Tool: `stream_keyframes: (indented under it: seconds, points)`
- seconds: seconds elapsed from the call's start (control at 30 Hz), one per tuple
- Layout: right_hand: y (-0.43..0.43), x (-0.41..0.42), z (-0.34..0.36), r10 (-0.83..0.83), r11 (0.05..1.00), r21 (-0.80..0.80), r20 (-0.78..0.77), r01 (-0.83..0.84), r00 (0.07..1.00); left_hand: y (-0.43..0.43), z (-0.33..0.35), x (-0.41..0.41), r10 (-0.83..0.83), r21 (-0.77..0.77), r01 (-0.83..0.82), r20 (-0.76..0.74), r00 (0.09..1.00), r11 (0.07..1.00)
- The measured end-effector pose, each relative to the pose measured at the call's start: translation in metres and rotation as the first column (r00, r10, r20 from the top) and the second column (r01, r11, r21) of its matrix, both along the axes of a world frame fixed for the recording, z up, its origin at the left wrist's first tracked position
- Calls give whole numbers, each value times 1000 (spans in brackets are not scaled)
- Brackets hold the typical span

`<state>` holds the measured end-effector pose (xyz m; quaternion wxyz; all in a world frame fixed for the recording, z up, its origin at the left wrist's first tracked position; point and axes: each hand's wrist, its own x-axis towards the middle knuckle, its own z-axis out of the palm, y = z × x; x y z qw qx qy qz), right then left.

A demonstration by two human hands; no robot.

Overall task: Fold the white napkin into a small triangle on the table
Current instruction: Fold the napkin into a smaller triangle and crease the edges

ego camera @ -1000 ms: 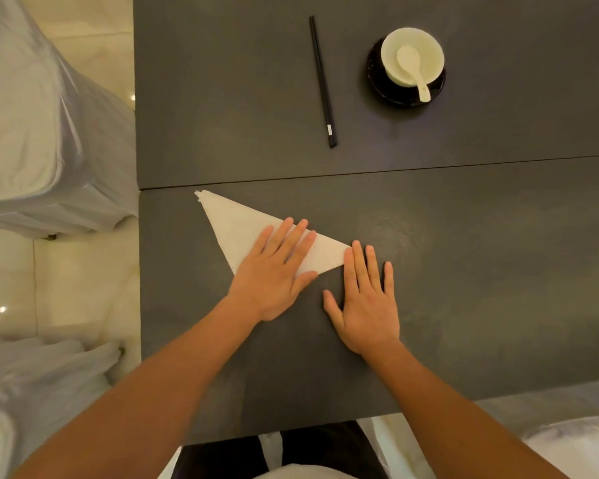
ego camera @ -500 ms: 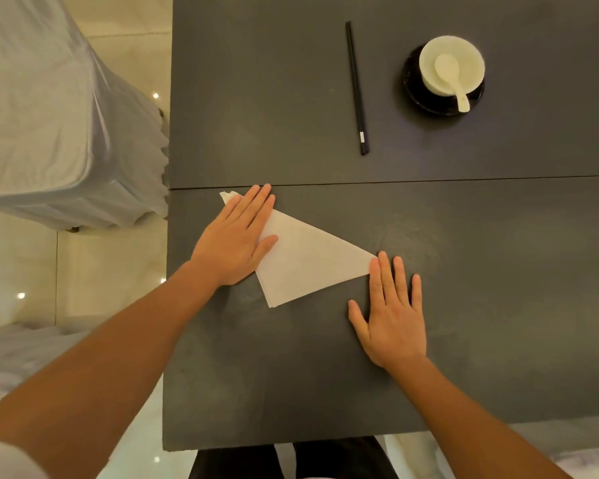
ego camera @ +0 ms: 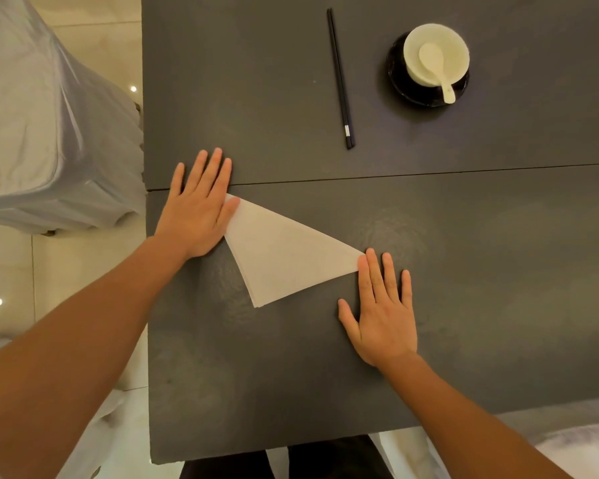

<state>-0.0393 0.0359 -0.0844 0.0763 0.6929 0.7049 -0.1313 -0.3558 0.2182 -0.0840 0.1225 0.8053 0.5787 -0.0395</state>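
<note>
The white napkin [ego camera: 284,257] lies flat on the dark table [ego camera: 498,271] as a folded triangle, one corner pointing toward me. My left hand [ego camera: 199,209] rests flat with spread fingers over the napkin's far left corner, and that corner is hidden under it. My right hand [ego camera: 381,316] lies flat on the table, its index fingertip touching the napkin's right corner. Neither hand grips anything.
Black chopsticks [ego camera: 340,77] lie at the back of the table. A white bowl with a spoon [ego camera: 436,60] sits on a dark saucer at the back right. A cloth-covered chair [ego camera: 42,126] stands left of the table's edge. A seam [ego camera: 464,169] crosses the tabletop.
My left hand has slid along the napkin from its middle to its far left corner. My right hand has stayed at the right corner.
</note>
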Motion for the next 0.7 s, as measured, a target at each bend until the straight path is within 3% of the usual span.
stream_keyframes:
  seconds: [0.37, 0.43, 0.53, 0.7]
  points:
    - [1, 1, 1, -3, 1000, 2, -2, 3, 1000, 9, -1, 21, 275, -8, -275, 5, 962, 962]
    - [1, 0, 1, -4, 1000, -3, -3, 4, 1000, 11, 5, 30, 408, -67, -403, 164, 898, 913]
    - [0, 0, 0, -7, 1000, 5, -4, 7, 1000, -6, 15, 41, 522, -170, -510, 487, 700, 843]
    - [1, 0, -1, -5, 1000, 5, -6, 5, 1000, -48, 24, 60, 518, -264, -467, 629, 580, 844]
